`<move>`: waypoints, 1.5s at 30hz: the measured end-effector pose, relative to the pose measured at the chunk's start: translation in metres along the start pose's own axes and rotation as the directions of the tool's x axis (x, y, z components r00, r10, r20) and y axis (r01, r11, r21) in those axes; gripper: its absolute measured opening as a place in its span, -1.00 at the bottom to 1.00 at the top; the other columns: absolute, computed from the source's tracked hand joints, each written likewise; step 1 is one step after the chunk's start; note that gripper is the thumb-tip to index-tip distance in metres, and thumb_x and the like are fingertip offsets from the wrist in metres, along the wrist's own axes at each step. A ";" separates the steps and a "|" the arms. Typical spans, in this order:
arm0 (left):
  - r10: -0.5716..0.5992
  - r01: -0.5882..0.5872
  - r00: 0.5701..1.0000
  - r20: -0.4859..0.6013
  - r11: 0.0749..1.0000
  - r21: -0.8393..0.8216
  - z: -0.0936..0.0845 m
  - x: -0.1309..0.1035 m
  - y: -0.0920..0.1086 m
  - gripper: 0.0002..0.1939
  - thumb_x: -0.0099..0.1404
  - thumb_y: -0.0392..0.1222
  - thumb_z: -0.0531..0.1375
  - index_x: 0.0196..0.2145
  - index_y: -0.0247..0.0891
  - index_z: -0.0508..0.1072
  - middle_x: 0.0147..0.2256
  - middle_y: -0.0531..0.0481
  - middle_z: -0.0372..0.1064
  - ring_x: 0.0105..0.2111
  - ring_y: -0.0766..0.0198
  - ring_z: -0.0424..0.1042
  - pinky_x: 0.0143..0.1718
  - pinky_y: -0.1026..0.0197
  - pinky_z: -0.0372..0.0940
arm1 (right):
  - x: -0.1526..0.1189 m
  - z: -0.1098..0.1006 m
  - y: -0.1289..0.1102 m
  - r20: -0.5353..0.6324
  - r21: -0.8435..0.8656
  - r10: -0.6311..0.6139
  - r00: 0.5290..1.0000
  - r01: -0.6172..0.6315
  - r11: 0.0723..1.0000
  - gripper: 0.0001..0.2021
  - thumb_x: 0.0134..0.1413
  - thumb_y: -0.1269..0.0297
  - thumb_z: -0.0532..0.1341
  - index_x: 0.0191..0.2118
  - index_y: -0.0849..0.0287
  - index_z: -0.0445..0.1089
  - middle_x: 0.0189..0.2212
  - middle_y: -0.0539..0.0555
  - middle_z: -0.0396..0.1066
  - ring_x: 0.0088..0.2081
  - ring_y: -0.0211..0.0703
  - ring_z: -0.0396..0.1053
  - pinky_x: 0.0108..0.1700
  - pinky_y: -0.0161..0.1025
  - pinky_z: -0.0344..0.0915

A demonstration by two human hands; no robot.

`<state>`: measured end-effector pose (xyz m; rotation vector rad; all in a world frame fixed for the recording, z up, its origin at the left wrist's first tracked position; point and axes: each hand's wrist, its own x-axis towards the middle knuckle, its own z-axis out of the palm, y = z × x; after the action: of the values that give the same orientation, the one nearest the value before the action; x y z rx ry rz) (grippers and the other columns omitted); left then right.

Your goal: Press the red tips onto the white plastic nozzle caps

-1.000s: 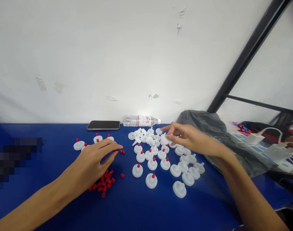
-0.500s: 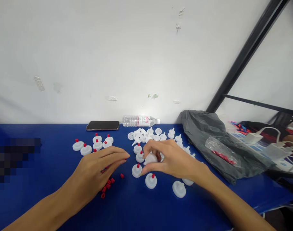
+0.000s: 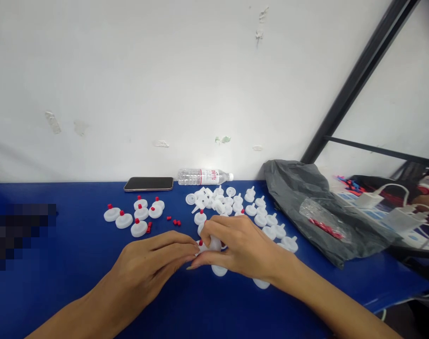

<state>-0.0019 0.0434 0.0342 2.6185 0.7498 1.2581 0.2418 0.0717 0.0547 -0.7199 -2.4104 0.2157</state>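
My right hand [image 3: 237, 242] is curled round a white round plastic lid with a spout [image 3: 215, 244], its body tilted with the spout side toward the left. My left hand [image 3: 158, 263] meets it at the fingertips, thumb and fingers pinched together; the small red cap between them is now hidden. Just behind the fingertips stands a white lid with a red cap [image 3: 201, 243], partly covered. Another red-capped lid [image 3: 200, 216] stands farther back, and a white lid [image 3: 219, 270] shows below my right hand. Loose red caps [image 3: 177, 222] lie beyond my left hand.
Several red-capped lids [image 3: 139, 228] stand at the left. Bare white lids [image 3: 260, 219] spread at the right, near a pile of white parts [image 3: 203, 195]. A phone [image 3: 148, 183] and a bottle [image 3: 204, 176] lie by the wall. A grey plastic bag [image 3: 288, 188] lies at the right.
My left hand has moved right and slightly down, up to my right hand. My right hand has shifted slightly left and down with the white lid, so the fingertips now meet.
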 end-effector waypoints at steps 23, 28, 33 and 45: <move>0.018 0.029 0.984 -0.175 0.965 0.260 -0.008 0.004 0.005 -0.82 0.50 -0.32 0.23 -0.07 -0.16 0.63 -0.13 0.06 0.68 -0.21 0.42 0.68 -0.01 0.49 0.48 | -0.001 -0.010 -0.005 0.093 0.021 0.035 0.995 -0.037 0.999 -0.85 0.47 0.36 0.27 0.06 0.01 0.44 0.13 0.07 0.37 -0.24 -0.28 0.48 -0.16 -0.26 0.45; 0.009 0.020 0.992 -0.123 0.973 0.230 -0.007 -0.002 0.000 -0.70 0.50 -0.39 0.18 0.02 -0.11 0.63 -0.08 0.03 0.69 -0.16 0.37 0.70 -0.03 0.45 0.51 | 0.000 -0.011 -0.005 0.082 0.009 -0.004 0.997 0.003 1.000 -0.81 0.45 0.32 0.30 0.10 0.03 0.42 0.07 0.09 0.43 -0.02 -0.10 0.53 -0.10 -0.20 0.50; -0.357 0.342 0.922 -0.149 0.933 -0.115 -0.015 0.014 0.010 -0.90 0.33 -0.19 0.41 -0.22 0.02 0.72 -0.28 0.18 0.73 -0.35 0.35 0.70 -0.25 0.50 0.54 | 0.002 -0.012 -0.002 -0.022 0.124 -0.053 0.998 0.055 0.991 -0.71 0.37 0.34 0.38 0.11 0.04 0.36 0.01 0.05 0.54 -0.02 -0.12 0.55 -0.01 -0.18 0.52; -0.532 0.640 0.751 0.391 0.441 -0.629 -0.018 0.018 0.015 -0.65 0.15 -0.03 0.50 -0.09 -0.06 0.70 -0.20 0.02 0.69 -0.20 0.13 0.66 -0.08 0.16 0.58 | 0.002 -0.004 -0.013 -0.252 -0.005 -0.276 0.927 0.284 0.959 -0.84 0.43 0.27 0.34 0.05 0.08 0.48 -0.18 -0.02 0.68 0.17 -0.13 0.48 0.17 -0.13 0.43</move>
<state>-0.0002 0.0374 0.0631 1.5266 0.7996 0.8690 0.2374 0.0618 0.0626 -0.3550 -2.2271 0.0413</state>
